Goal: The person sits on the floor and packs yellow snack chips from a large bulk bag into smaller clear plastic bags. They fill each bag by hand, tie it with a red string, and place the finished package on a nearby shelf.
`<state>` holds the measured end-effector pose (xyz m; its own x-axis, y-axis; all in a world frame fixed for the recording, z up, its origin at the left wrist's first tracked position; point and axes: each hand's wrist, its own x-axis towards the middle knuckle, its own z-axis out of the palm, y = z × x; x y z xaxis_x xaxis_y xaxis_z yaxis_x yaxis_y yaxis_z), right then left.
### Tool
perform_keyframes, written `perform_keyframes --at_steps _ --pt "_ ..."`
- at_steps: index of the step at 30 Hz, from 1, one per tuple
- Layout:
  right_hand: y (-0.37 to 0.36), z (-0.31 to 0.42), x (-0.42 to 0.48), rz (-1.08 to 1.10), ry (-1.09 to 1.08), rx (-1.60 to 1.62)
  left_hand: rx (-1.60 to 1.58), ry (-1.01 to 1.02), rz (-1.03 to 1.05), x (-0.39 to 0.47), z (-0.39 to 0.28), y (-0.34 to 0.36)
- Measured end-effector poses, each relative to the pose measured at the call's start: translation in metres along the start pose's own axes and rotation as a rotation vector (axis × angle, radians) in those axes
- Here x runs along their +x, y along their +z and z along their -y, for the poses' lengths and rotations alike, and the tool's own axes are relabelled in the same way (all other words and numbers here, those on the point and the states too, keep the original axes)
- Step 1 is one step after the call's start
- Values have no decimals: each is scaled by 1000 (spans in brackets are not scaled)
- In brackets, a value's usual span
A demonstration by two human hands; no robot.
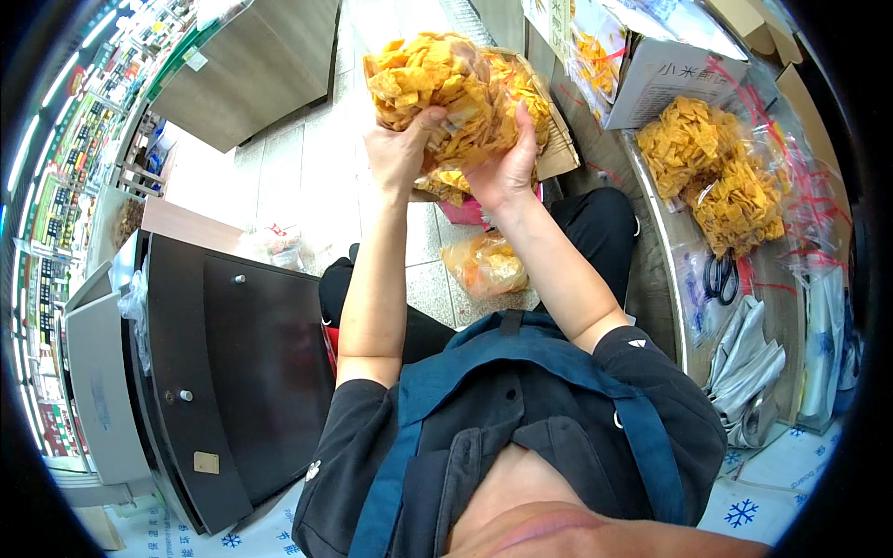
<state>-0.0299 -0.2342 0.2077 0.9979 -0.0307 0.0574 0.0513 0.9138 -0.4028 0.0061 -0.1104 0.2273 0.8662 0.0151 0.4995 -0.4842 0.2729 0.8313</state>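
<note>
A clear plastic bag of yellow-orange crisps (436,84) is held up in front of me between both hands. My left hand (401,143) grips its lower left side, thumb pressed on the plastic. On the right side, my right hand (506,160) supports the bag from below with the thumb raised along it. Behind and below the bag stands an open cardboard box (561,143) holding more crisps (520,87). Part of the box is hidden by the bag and my hands. A knotted plastic bag (486,265) with orange and pale contents lies on the floor tiles between my legs.
Filled crisp bags (698,167), black-handled scissors (721,279), red ties (774,132) and silver pouches (746,370) lie on the right counter (645,209). A printed carton (673,77) stands behind them. At left are a dark cabinet (265,349) and a wooden counter (258,63).
</note>
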Motion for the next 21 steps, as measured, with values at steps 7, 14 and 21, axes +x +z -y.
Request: perform_keyframes --at_steps 7,14,21 --pt "20 5 2 -45 99 171 -272 159 26 1 2 3" --pt "4 1 14 -8 -57 -11 -28 164 30 -1 2 -1" --pt "-37 44 17 330 -72 -647 -249 -15 68 5 1 -11"
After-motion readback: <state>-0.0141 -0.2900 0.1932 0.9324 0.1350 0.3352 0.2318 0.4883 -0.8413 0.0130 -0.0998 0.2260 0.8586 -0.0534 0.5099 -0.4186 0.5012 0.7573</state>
